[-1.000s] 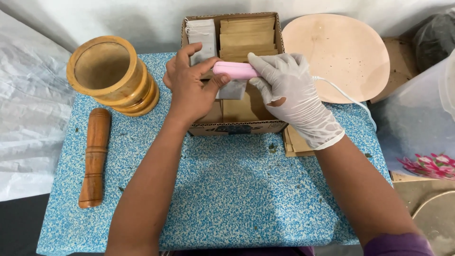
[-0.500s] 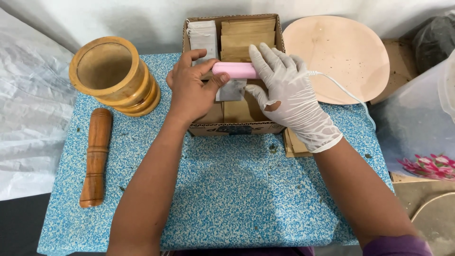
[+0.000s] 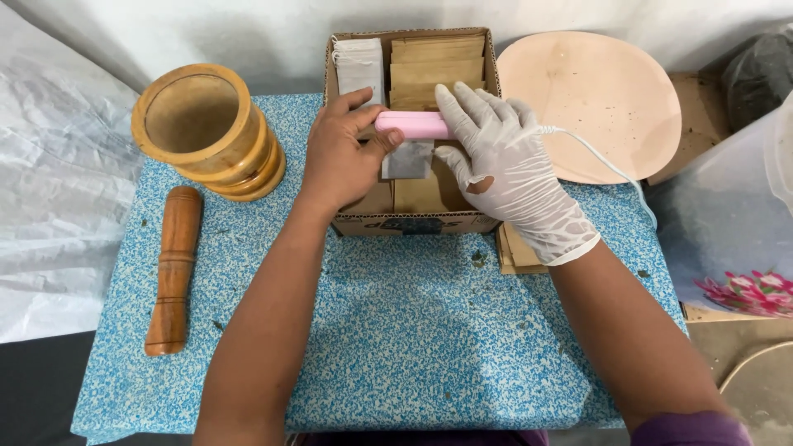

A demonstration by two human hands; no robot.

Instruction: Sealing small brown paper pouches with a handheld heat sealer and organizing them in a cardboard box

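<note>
The bare left hand point(image 3: 343, 157) and the white-gloved right hand point(image 3: 500, 161) meet over an open brown cardboard box point(image 3: 493, 62) at the far edge of the blue-speckled table point(image 3: 396, 339). Between them lies a slim pink plastic bar-shaped tool point(image 3: 411, 125), horizontal above the box, with a thin white cord point(image 3: 603, 163) running off to the right.

Grip state:
1. Left hand: closed on the left end of the pink tool, thumb below, fingers above.
2. Right hand: fingers spread flat and pressing on the tool's right part; it is not wrapped around it.

A small grey-white paper sachet point(image 3: 407, 159) hangs from the underside of the tool, apparently clamped at its top edge.

Handling judgement: the tool looks rigid and light, with a smooth shell that may slip; take it at both ends, clear of the cord. The sachet appears thin, soft and easily creased or torn; hold it by its edges.

Inside the box stand 1 white sachet stack point(image 3: 360, 64) and brown paper envelopes point(image 3: 436, 62). Left of the box are a round wooden mortar point(image 3: 206, 132) and a wooden pestle point(image 3: 172, 268); to the right lies a round pale wooden board point(image 3: 591, 103).
</note>
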